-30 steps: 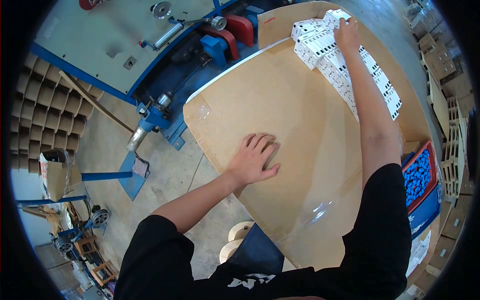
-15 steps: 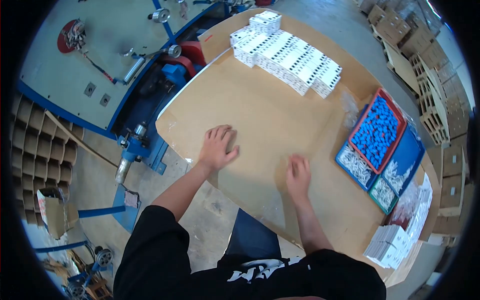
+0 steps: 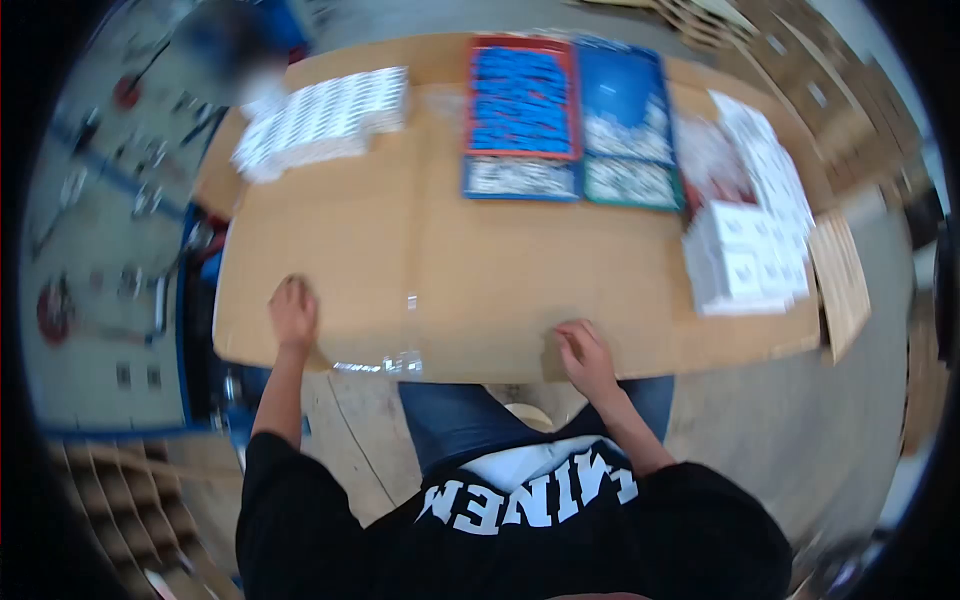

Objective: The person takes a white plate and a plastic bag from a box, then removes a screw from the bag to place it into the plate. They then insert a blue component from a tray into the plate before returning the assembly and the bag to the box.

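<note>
My left hand (image 3: pixel 293 312) rests on the cardboard-covered tabletop (image 3: pixel 480 260) near its front left part, with its fingers loosely bent and nothing visible in them. Nearer the middle of the front edge, my right hand (image 3: pixel 588 360) lies on the same cardboard, thumb apart from its half-curled fingers and no object showing in it. Beyond them, a red tray (image 3: pixel 577 100) holds many blue pieces (image 3: pixel 520 95). Around it are a blue tray (image 3: pixel 655 90) and a green tray (image 3: pixel 683 195), with small whitish pieces (image 3: pixel 520 177) in the compartments nearest me.
White patterned boxes (image 3: pixel 325 115) stand in rows at the back left. More white boxes (image 3: pixel 745 260) are stacked at the right beside a clear plastic bag (image 3: pixel 712 155). A blurred person (image 3: pixel 225 45) is at the far left, near a metal workbench (image 3: pixel 110 330).
My view has swung right, so the trays now lie straight ahead. My hands are farther apart, and the left one's fingers are less spread. A blurred person has come into view.
</note>
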Tool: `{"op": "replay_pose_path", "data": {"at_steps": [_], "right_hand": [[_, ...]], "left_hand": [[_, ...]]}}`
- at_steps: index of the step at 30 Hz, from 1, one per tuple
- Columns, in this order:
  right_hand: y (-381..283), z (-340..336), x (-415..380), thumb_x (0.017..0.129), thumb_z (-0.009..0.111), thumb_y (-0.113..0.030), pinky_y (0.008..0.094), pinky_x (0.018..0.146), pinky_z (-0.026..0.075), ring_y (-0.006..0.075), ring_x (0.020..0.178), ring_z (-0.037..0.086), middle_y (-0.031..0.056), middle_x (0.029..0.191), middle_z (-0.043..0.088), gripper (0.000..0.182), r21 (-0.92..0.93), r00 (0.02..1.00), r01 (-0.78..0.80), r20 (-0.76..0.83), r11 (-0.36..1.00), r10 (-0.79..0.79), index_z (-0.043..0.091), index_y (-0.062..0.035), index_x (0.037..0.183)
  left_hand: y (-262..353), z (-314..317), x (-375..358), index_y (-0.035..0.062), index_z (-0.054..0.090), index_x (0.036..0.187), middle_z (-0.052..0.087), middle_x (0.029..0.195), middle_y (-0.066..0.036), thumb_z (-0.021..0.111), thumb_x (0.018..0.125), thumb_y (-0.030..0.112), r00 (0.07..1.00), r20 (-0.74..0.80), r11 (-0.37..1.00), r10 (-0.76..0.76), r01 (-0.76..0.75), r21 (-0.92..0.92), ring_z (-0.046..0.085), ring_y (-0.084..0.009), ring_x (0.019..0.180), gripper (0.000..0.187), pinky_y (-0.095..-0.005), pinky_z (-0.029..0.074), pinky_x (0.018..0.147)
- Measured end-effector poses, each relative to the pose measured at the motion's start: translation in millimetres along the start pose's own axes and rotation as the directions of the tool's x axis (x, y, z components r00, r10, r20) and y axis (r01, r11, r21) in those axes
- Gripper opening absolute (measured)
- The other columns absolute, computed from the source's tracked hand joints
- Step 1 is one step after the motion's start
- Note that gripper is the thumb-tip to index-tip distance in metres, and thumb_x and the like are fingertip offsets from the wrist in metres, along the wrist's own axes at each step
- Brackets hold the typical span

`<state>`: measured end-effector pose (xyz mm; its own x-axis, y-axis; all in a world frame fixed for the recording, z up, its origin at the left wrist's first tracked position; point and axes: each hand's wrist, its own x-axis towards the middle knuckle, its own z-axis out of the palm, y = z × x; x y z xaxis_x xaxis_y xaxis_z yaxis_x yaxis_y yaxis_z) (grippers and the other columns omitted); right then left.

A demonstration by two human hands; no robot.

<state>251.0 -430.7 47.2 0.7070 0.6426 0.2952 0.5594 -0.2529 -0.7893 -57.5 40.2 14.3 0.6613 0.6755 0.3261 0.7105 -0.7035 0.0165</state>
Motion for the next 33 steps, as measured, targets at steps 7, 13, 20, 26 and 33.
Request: {"op": "replay_pose_path", "data": {"at_steps": [7,13,20,26,33], "right_hand": [[38,-87,-35,0.095,0.067,-0.008,0.0334,0.073,0.056,0.0225,0.081,0.071,0.0134,0.091,0.072,0.014,0.108,0.962,-0.172,-0.195,0.979,0.190,0.070,-0.0008,0.106],[102,-205,-36,0.097,0.067,-0.013,0.0294,0.061,0.049,0.0137,0.066,0.062,0.0090,0.076,0.067,0.012,-0.030,0.720,-0.274,-0.669,0.961,0.184,0.071,-0.0025,0.102],[170,-373,30,0.095,0.070,-0.023,0.0317,0.069,0.051,0.0170,0.073,0.063,0.0082,0.083,0.068,0.025,-0.196,0.486,-0.427,-0.873,0.883,0.041,0.069,-0.0014,0.107],[259,-453,95,0.090,0.073,-0.044,0.0386,0.094,0.052,0.0285,0.109,0.068,0.0186,0.114,0.072,0.057,-0.296,0.590,-0.584,-0.794,0.756,0.144,0.065,0.0019,0.123],[296,-482,118,0.082,0.078,-0.051,0.0369,0.092,0.052,0.0287,0.107,0.069,0.0220,0.120,0.071,0.079,-0.131,0.743,-0.633,-0.380,0.763,0.551,0.061,0.0067,0.133]], "left_hand": [[52,31,-30,0.0108,0.055,0.138,0.052,0.141,-0.022,0.050,0.104,0.032,0.957,-0.127,0.928,-0.260,0.284,0.242,0.049,-0.0392,0.130,0.041,-0.0523,0.040,0.107],[260,9,-82,0.0039,0.054,0.138,0.046,0.147,-0.027,0.059,0.097,0.027,0.987,-0.145,0.933,0.068,-0.114,-0.342,0.043,-0.0450,0.135,0.048,-0.0542,0.031,0.114],[392,-38,-107,0.0049,0.058,0.134,0.048,0.145,-0.021,0.062,0.094,0.023,0.948,-0.006,0.817,0.317,-0.276,-0.506,0.043,-0.0392,0.136,0.044,-0.0512,0.031,0.114],[392,-37,-107,0.0061,0.059,0.133,0.050,0.145,-0.018,0.061,0.094,0.024,0.944,-0.021,0.822,0.329,-0.297,-0.485,0.045,-0.0364,0.137,0.042,-0.0500,0.031,0.115],[391,-34,-108,0.0066,0.059,0.132,0.051,0.144,-0.017,0.062,0.093,0.023,0.951,-0.026,0.828,0.309,-0.282,-0.484,0.045,-0.0358,0.136,0.042,-0.0496,0.032,0.115]]}}
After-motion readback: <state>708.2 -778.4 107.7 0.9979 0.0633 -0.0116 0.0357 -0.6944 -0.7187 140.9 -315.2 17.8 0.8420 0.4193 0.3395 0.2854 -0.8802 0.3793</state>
